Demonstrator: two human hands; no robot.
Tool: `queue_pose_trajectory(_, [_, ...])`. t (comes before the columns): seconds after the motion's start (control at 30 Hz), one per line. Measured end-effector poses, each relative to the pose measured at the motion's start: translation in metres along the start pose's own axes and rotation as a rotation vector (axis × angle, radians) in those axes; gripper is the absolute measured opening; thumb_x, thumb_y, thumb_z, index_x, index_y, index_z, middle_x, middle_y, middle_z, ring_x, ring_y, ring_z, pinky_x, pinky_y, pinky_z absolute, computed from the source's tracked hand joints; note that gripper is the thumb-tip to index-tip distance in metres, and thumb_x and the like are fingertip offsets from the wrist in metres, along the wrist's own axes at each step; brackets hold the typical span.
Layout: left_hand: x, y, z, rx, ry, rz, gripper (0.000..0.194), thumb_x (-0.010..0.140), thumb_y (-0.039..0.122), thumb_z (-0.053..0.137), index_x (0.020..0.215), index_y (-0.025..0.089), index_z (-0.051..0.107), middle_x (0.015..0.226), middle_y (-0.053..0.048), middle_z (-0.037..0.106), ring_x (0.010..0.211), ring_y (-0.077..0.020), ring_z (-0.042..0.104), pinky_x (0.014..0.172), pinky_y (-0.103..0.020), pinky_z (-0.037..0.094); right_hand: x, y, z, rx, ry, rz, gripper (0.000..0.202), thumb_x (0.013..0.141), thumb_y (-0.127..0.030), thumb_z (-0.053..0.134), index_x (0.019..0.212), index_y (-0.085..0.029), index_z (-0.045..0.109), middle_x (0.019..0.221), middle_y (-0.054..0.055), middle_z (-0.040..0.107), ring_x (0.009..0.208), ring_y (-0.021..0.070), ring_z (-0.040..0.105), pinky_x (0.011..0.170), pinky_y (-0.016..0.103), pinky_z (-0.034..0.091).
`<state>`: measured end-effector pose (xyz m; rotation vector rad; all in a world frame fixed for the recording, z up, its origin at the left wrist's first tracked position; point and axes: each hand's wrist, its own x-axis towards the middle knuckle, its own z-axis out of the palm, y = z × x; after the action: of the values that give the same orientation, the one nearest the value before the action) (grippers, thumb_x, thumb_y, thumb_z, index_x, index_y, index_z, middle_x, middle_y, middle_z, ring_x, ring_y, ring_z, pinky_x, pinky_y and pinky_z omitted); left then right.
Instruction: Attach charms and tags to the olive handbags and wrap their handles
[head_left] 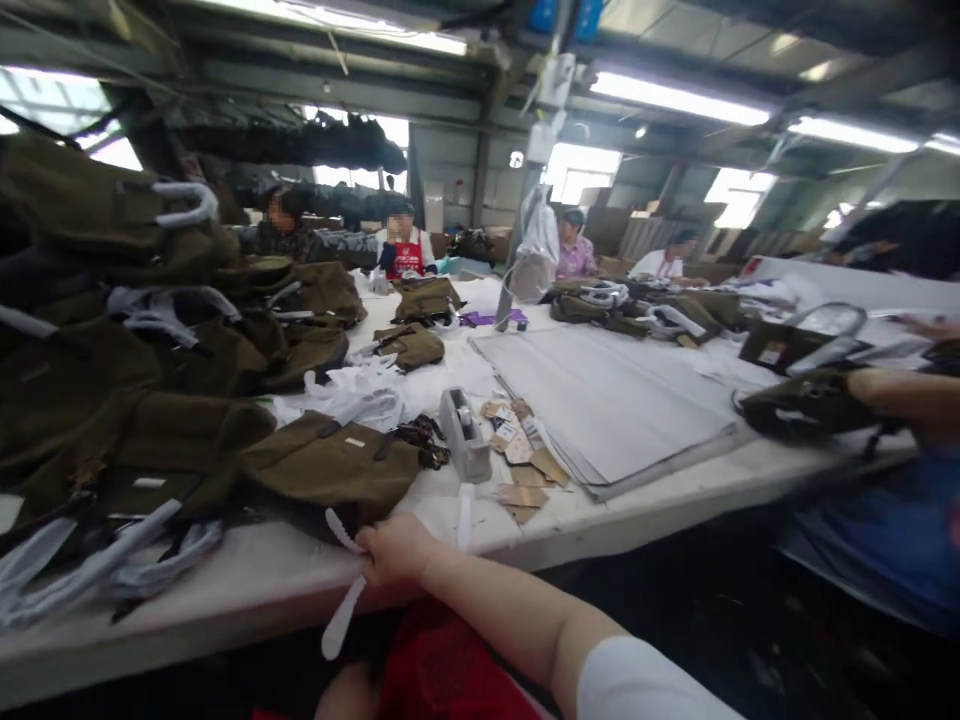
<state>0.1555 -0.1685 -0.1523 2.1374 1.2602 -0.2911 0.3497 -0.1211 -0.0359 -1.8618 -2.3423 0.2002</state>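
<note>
At the table's front edge, my right hand (397,550) is closed on a thin white strip (343,618), whose rounded end hangs below the edge while another part sticks up past the fingers. Right behind the hand lies an olive-green bag (337,465) with a small white label. I cannot tell whether the hand also touches this bag. Only a bit of my left hand or forearm (349,695) shows at the bottom, beside a red apron (450,665); its fingers are hidden. A grey tape dispenser (466,440) stands to the right of the bag.
More olive bags with white-wrapped handles (184,205) are piled at the left. Cardboard tags (521,455) lie by the dispenser, and large white sheets (615,400) beyond them. A co-worker's arm (907,400) reaches over a dark bag at the right. Other people sit across the table.
</note>
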Motion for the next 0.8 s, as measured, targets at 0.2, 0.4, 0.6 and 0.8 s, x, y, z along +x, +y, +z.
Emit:
queue_pose_trajectory(0.2, [-0.013,-0.01,-0.033,-0.084,0.342,0.236,0.036,0.089,0.036,0.044,0.106,0.015,0.068,0.113,-0.012,0.068,0.108,-0.026,0.063,0.1,-0.039,0.046,-0.008,-0.005,-0.005,-0.029,0.004,0.065,0.028,0.083,-0.038,0.052,0.1,-0.02,0.064,0.091,0.009,0.074,0.083,0.0268,0.071,0.068,0.033,0.051])
queue_pose_trajectory(0.4, [-0.028,-0.061,-0.023,-0.023,0.677,0.221,0.035,0.085,0.04,0.047,0.098,0.018,0.071,0.108,-0.012,0.071,0.106,-0.0281,0.064,0.098,-0.043,0.048,-0.008,-0.009,-0.006,-0.04,0.026,0.09,0.023,0.083,-0.03,0.053,0.099,-0.017,0.064,0.094,0.012,0.073,0.083,0.0257,0.07,0.07,0.032,0.049])
queue_pose_trajectory(0.6, [-0.031,-0.111,0.011,0.029,0.709,0.125,0.042,0.081,0.041,0.048,0.103,0.015,0.073,0.113,-0.014,0.071,0.108,-0.0307,0.065,0.098,-0.045,0.05,-0.012,-0.018,-0.006,-0.026,0.096,0.155,0.019,0.082,-0.023,0.054,0.095,-0.016,0.065,0.093,0.011,0.072,0.083,0.0234,0.068,0.07,0.029,0.046])
queue_pose_trajectory(0.8, [-0.035,-0.128,0.024,-0.043,0.693,0.143,0.032,0.077,0.041,0.057,0.099,0.029,0.075,0.118,-0.005,0.07,0.112,-0.0295,0.064,0.099,-0.043,0.051,-0.019,-0.001,-0.052,0.007,0.294,0.262,0.024,0.083,-0.015,0.045,0.098,-0.017,0.063,0.092,0.006,0.068,0.09,0.0187,0.063,0.083,0.025,0.041])
